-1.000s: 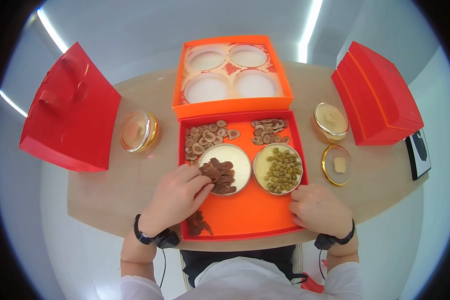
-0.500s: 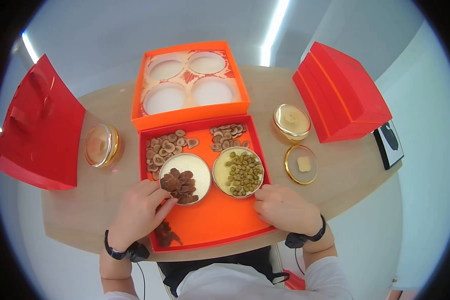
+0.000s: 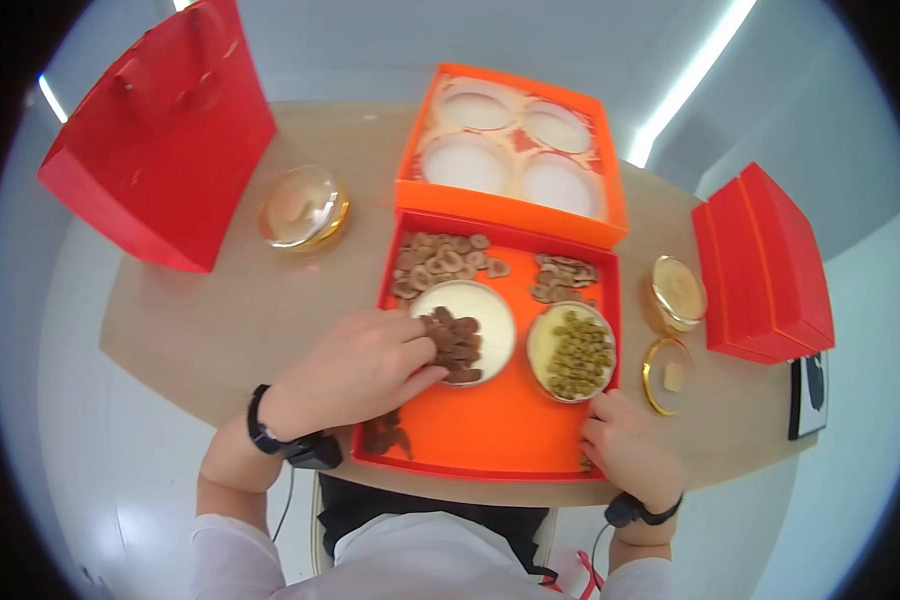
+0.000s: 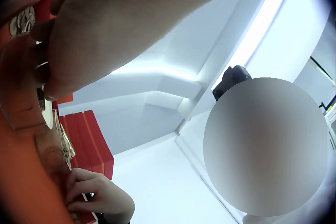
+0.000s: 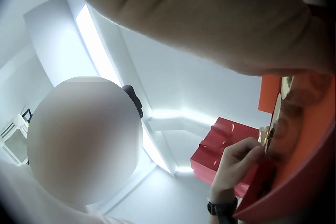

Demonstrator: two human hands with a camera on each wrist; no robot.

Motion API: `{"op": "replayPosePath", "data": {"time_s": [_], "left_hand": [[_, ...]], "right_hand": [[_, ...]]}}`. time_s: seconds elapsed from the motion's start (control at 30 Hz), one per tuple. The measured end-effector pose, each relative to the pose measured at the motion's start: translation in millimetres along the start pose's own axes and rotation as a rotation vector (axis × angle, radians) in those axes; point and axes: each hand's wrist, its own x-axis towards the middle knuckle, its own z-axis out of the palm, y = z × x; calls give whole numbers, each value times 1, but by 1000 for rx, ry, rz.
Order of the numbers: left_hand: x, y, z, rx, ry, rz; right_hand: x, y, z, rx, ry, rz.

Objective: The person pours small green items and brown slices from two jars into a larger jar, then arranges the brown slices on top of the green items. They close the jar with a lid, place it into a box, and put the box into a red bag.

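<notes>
My left hand (image 3: pixel 355 365) reaches over the left wall of the red box (image 3: pixel 490 472), curled fingertips at dried brown slices (image 3: pixel 460 350) on a round white dish (image 3: pixel 498 335). What its fingertips pinch is partly hidden. More dark brown pieces (image 3: pixel 388 436) lie in the box's front left corner. On the right, my right hand (image 3: pixel 630 450) rests at the box's right wall, fingers bent inward near the front corner. I cannot tell whether it holds anything. Just ahead of it sits a round dish with green dried buds (image 3: pixel 582 355).
Two groups of round dried slices (image 3: pixel 440 262) lie along the box's back. Behind stands an orange-sided insert (image 3: pixel 510 210) with four round wells. Gold-rimmed jars (image 3: pixel 305 210) flank the box, with a lid (image 3: pixel 667 377) at right. A red bag (image 3: pixel 170 140) and red boxes (image 3: pixel 765 265) stand farther out.
The head view has shifted and tilted. My left fingertips have moved from the dish's near left rim onto the edge of the brown slices. The right hand stays beside the right wall.
</notes>
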Motion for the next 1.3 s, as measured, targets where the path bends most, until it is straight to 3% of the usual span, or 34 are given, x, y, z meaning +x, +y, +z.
{"op": "replayPosePath", "data": {"time_s": [0.2,0.37,0.43,0.57,0.83,0.87,0.97,1.3], "left_hand": [[0,-1,-2,-64,-46,-6],[-6,1,-15,-142,-97,-61],[-8,3,-24,-119,-224,-81],[-10,9,-24,-38,-364,-42],[-14,16,1,-34,-555,127],[-13,16,5,-34,-562,147],[-12,16,6,-74,-621,133],[-9,17,6,-46,-555,56]], "right_hand": [[7,13,-13,165,32,-161],[22,2,-10,181,462,-70],[28,3,-4,129,563,-23],[29,8,-2,46,521,-21],[18,9,-9,167,481,-114],[13,10,-12,191,452,-134],[-1,19,-12,154,120,-186],[-14,6,0,-233,63,-132]]}}
